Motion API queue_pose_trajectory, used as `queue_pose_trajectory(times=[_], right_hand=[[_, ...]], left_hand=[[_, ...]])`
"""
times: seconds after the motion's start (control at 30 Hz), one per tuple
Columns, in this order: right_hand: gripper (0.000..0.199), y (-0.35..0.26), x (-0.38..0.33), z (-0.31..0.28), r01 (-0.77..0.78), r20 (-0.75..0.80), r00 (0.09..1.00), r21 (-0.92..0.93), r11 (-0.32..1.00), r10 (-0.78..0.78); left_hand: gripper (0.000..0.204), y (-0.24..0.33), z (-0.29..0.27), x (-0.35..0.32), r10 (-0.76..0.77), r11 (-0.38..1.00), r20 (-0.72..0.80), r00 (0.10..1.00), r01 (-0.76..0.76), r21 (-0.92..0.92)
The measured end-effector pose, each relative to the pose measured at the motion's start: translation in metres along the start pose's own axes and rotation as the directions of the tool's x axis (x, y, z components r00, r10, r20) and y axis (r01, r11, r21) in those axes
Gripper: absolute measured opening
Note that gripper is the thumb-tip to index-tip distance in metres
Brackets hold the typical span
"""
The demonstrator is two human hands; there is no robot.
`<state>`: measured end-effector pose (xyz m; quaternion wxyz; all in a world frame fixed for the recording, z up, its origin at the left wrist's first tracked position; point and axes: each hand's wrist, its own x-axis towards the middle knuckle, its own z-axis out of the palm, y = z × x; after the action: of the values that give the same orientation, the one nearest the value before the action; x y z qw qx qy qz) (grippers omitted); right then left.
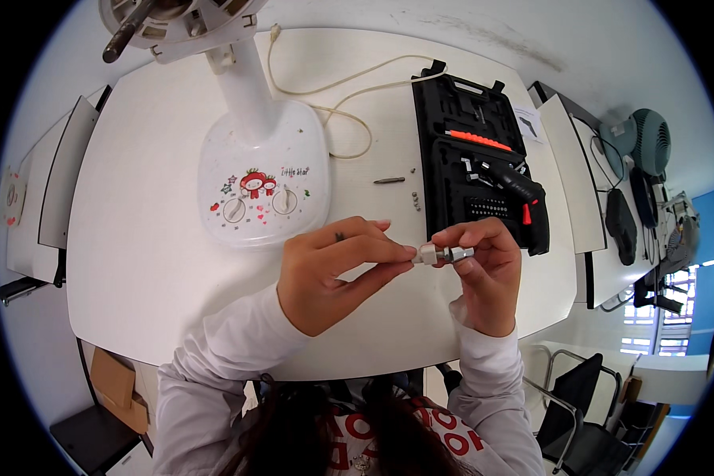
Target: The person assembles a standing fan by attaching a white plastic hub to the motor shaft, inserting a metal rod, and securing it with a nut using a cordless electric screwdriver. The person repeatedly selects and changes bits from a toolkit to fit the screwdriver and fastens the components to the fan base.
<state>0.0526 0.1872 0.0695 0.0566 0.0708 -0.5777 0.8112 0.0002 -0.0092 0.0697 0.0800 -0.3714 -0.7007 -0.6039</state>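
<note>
left hand (317, 274) and right hand (490, 274) pinch one metal fitting (457, 255); one bit (389, 181), one open black case (451, 190) and one white two-knobbed stand (238, 163) occupy the bench (397, 333) beyond.

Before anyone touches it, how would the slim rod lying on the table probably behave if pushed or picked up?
The slim rod would probably feel stiff, since it looks straight and metallic. Pushed sideways, it might roll, being narrow on a smooth-looking white table. It seems likely light, being far smaller than the open black case.
</note>
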Motion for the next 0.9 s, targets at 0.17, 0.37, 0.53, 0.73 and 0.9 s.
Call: queue_pose_trajectory(times=[0.17, 0.37, 0.53, 0.73, 0.9], right_hand=[[0.022, -0.006, 0.0, 0.0, 0.087, 0.005, 0.996, -0.183, 0.979, -0.088], [0.021, -0.005, 0.0, -0.005, 0.063, 0.005, 0.998, -0.189, 0.98, -0.064], [0.022, 0.001, 0.001, -0.01, 0.054, 0.022, 0.998, -0.16, 0.986, -0.051], [0.022, 0.004, 0.003, -0.019, 0.003, -0.011, 1.0, -0.189, 0.982, -0.005], [0.014, -0.005, 0.045, -0.08, 0.004, -0.09, 0.95, -0.954, 0.3, -0.298]], left_hand=[[0.02, 0.001, -0.001, -0.001, 0.038, 0.997, 0.019, 0.999, -0.039, 0.065], [0.019, 0.0, 0.0, -0.001, 0.007, 0.999, 0.04, 0.999, -0.008, 0.032], [0.02, 0.0, 0.001, -0.001, -0.027, 0.999, 0.047, 0.999, 0.026, 0.027], [0.019, -0.009, 0.004, -0.002, -0.107, 0.993, 0.091, 0.99, 0.11, -0.034], [0.015, -0.014, 0.006, 0.0, -0.36, 0.892, 0.187, 0.914, 0.396, -0.218]])
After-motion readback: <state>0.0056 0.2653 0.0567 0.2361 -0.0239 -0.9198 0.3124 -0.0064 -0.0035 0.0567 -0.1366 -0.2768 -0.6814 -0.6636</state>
